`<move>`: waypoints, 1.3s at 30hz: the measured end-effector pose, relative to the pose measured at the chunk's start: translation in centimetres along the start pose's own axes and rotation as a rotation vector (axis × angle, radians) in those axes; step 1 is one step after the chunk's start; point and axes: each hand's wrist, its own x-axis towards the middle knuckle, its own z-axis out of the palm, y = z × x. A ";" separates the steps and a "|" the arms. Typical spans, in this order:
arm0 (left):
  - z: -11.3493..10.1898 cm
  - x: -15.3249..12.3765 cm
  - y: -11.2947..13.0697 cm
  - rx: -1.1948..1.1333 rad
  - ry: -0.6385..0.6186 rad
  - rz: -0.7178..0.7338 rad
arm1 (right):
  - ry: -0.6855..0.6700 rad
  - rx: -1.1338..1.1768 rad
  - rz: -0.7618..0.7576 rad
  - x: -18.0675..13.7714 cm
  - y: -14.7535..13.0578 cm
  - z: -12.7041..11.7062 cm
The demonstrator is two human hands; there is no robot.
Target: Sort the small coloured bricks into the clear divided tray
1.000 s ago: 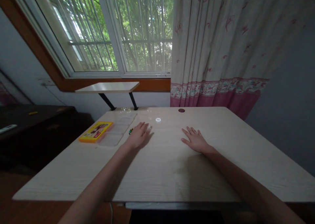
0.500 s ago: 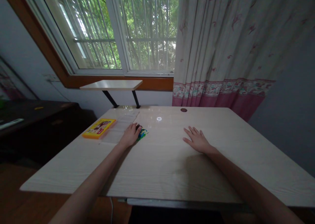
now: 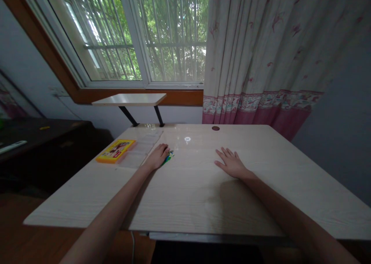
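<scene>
l. hand (image 3: 158, 157) is over small coloured pieces (image 3: 168, 158) on the counter (image 3: 185, 202), left of centre, just beside the clear plastic tray (image 3: 139, 149). l. fingers curled; whether they grip any pcs., cannot tell, as the hand hides part of the patch. r. hand (image 3: 232, 165) well apart, palm down, fingers spread, holding nothing. on handling, insp. opinion: fingers low and close tog., light pressure, so pcs. neither scatter nor slip away; a cupped hand shd. control loose bits better than a pinch; r. hand cd. steady the far side if req'd. appearance of pcs.: mixed col., mainly green and blue w/ some pale bits, bunched close; indiv. shapes too small to tell. yellow box (image 3: 116, 151) further left, by the tray.
</scene>
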 end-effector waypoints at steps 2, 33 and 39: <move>0.1 0.0 0.1 -0.003 -0.004 0.008 | 0.007 0.004 -0.001 0.0 0.0 0.0; 3.5 -1.5 10.6 -0.058 -0.044 0.148 | 0.011 0.006 0.005 0.0 0.0 0.1; 1.9 -1.4 9.3 -0.122 -0.018 0.128 | -0.008 0.010 0.004 0.0 0.1 0.0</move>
